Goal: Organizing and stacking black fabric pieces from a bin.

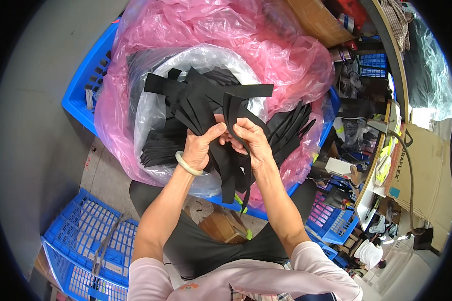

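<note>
My left hand (199, 148) is closed around a bunch of flat black strips (196, 106), its thumb pressed on top. A pale bangle (188, 164) circles that wrist. Close beside it, my right hand (252, 142) pinches a black strip (231, 113) that bends down between the hands. The loose ends of the held strips hang below toward my lap. Beneath both hands, more black strips (161, 145) lie stacked in a clear plastic bag (150, 108). Another pile of black strips (289, 128) rests to the right of the bag.
Pink plastic sheeting (186, 25) lines the large blue crate (79, 85) in front of me. A blue basket (80, 241) stands at lower left. On the right are a cardboard box (422, 175), a cluttered bench and blue baskets (339, 223). A grey wall rises at left.
</note>
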`<state>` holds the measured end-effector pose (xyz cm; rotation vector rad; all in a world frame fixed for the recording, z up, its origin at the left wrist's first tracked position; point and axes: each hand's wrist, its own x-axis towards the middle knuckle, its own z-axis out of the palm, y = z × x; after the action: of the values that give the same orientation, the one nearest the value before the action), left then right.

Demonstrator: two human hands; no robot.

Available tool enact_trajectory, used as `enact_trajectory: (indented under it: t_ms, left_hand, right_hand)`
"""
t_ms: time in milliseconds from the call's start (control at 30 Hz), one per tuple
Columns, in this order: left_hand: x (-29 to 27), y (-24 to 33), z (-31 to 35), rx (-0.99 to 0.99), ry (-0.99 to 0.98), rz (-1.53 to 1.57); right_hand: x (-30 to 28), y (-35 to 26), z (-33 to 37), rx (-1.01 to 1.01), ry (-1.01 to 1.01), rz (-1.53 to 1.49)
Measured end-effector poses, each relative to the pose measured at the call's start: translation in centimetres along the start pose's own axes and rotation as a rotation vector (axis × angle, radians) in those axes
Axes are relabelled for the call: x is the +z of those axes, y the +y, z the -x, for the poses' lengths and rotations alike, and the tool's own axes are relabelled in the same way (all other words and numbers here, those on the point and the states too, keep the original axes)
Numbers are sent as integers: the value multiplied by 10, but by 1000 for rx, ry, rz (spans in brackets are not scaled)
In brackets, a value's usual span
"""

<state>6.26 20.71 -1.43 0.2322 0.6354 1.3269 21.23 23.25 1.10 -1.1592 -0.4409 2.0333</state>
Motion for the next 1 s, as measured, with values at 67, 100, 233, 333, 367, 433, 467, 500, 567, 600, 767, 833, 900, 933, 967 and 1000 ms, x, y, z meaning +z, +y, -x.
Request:
enact_trajectory:
  t_ms: [67, 100, 233, 333, 367, 433, 467, 500, 567, 600, 767, 833, 900, 933, 967, 1000]
  left_hand:
    - [2, 1, 1, 9, 19, -33]
    - [2, 1, 1, 21, 28, -68]
    - [5, 1, 3, 64, 66, -119]
    - [7, 2, 2, 73, 55, -125]
    - [6, 2, 2, 72, 57, -125]
    - [5, 1, 2, 89, 50, -125]
    - [6, 1, 2, 87, 50, -125]
    - [7, 1, 1, 100, 62, -128]
    - [6, 1, 1, 112, 75, -132]
    - [5, 1, 1, 106, 68, -128]
    - [1, 0, 1, 61, 92, -47]
    - [-3, -2, -1, -14, 105, 103]
    - [-3, 0, -2, -38, 142, 153]
    - [0, 2, -2, -64, 179, 205]
    - [3, 2, -3, -64, 179, 206]
    - [7, 2, -4, -52, 250, 201]
  right_hand:
    - [0, -1, 0, 8, -3, -46]
    - [1, -1, 0, 24, -19, -32]
    - [7, -5, 1, 23, -53, -58]
    - [6, -3, 1, 40, -34, -47]
    - [7, -3, 1, 42, -34, -47]
    - [9, -1, 3, 7, 1, -38]
    - [9, -1, 3, 7, 2, -38]
    - [9, 0, 4, -20, 46, 19]
    - [17, -1, 7, -45, 89, 75]
    - [22, -2, 10, -90, 146, 141]
    - [42, 8, 13, -521, 261, 449]
    - [45, 13, 10, -600, 307, 595]
    - [49, 16, 6, -670, 388, 726]
    - [47, 17, 4, -670, 388, 727]
    - [44, 19, 2, -813, 428, 903]
    - [42, 20, -1, -956, 466, 1080]
